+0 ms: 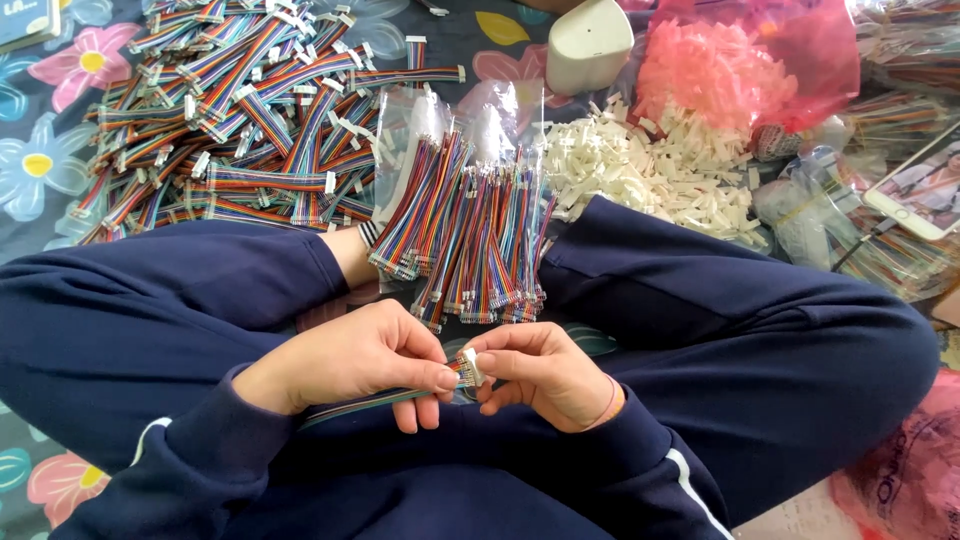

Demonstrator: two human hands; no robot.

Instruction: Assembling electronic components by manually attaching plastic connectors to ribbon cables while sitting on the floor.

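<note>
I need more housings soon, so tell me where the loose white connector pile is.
In the head view, the white connector pile lies upper right of centre, beyond the person's right knee, between the bagged rainbow cables and the pink bag.

sleeves: dark navy, long, ribbed cuffs at both wrists
stripe: thin white line along each sleeve
trousers: same dark navy, plain
right hand [545, 375]: thin pinkish band at wrist
left hand [345, 360]: bare, no jewellery

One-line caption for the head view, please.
Seated cross-legged, left hand and right hand press a white connector onto a rainbow ribbon cable, bundled cables ahead.
</note>
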